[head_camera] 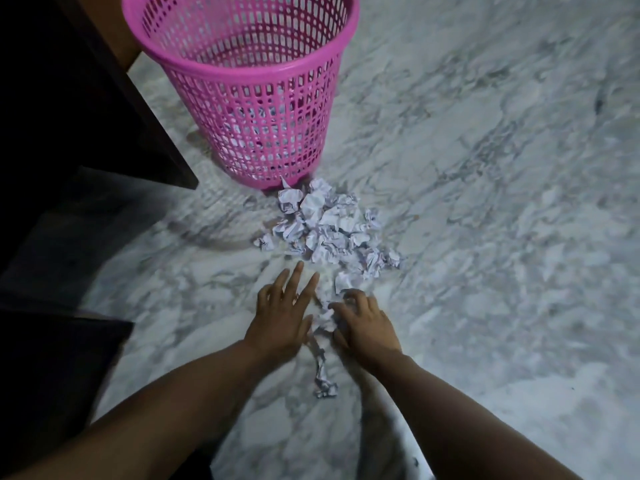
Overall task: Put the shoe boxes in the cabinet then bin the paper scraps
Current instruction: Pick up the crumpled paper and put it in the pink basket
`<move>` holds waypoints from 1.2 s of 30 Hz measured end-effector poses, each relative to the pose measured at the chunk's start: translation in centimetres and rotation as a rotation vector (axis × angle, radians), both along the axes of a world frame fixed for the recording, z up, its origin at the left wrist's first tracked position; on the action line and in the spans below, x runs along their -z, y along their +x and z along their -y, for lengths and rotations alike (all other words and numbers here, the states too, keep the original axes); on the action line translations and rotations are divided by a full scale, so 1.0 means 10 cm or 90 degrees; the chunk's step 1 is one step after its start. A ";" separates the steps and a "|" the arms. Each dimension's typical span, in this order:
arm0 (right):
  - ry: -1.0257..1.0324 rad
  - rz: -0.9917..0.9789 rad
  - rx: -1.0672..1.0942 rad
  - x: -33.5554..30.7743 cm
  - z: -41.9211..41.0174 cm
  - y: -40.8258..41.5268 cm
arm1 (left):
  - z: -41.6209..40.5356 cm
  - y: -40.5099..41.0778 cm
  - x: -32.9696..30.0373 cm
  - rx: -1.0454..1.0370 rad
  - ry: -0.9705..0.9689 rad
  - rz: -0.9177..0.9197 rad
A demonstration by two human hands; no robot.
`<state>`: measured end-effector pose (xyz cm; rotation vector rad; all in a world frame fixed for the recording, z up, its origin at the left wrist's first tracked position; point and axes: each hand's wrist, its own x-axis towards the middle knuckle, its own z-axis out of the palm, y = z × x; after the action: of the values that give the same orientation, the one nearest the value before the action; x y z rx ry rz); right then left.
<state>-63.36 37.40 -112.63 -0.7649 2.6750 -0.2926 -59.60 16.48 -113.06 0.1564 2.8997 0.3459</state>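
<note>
A: Start nearest. What lies closest to the person?

B: One crumpled scrap on the marble floor, at six o'clock from the hands, between the two forearms. A thin trail of paper runs up from it into the gap between the hands.

A: And the hands?

B: The left hand is spread, fingers straight and pointing to twelve o'clock, palm low over the floor; whether it presses down I cannot tell. The right hand has its fingers curled over the trail, raking or gathering the paper there. It looks like contact, though blur keeps me from calling it a firm grip.

A: Where is the bulk of the paper?

B: The main pile of paper scraps sits at twelve o'clock from the hands, near but not touching the left fingertips. The pile's long axis runs roughly from eleven to five o'clock.

A: And the bin?

B: The pink mesh basket stands beyond the pile at eleven o'clock, its base just touching the pile's far edge. White paper shows through the mesh low down.

A: So the next move?

B: I'd judge both hands equally near; scoop forward, then lift up and slightly left over the rim. A dark cabinet stands at nine to ten o'clock.
</note>
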 end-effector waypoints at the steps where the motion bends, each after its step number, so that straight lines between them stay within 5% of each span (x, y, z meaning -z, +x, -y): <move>1: -0.024 0.020 -0.001 -0.01 0.05 -0.07 | 0.00 -0.07 -0.04 0.018 0.024 0.003; 6: -0.124 0.069 0.041 -0.06 0.21 -0.36 | -0.01 -0.12 -0.12 0.047 0.179 0.003; 12: -0.163 0.057 0.155 -0.12 0.02 -0.46 | -0.17 0.16 -0.10 0.110 0.070 0.078; 21: -0.247 -0.019 0.184 -0.17 -0.12 -0.55 | -0.35 -0.19 -0.02 0.039 0.013 -0.006; 26: -0.357 -0.029 0.296 -0.35 -0.09 -0.75 | -0.28 -0.47 -0.06 0.065 -0.036 -0.032; 30: -0.495 0.003 0.514 -0.50 -0.16 -0.94 | -0.25 -0.58 -0.05 0.102 -0.027 -0.027; 33: -0.446 -0.045 0.587 -0.52 -0.25 -1.07 | -0.23 -0.60 -0.02 0.112 0.016 -0.057; 36: -0.327 -0.065 0.498 -0.47 -0.29 -1.12 | -0.15 -0.65 -0.10 0.100 0.089 -0.147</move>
<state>-74.53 40.33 -107.89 0.2130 2.9015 -1.1819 -66.08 18.01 -112.10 0.4739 3.0604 0.5348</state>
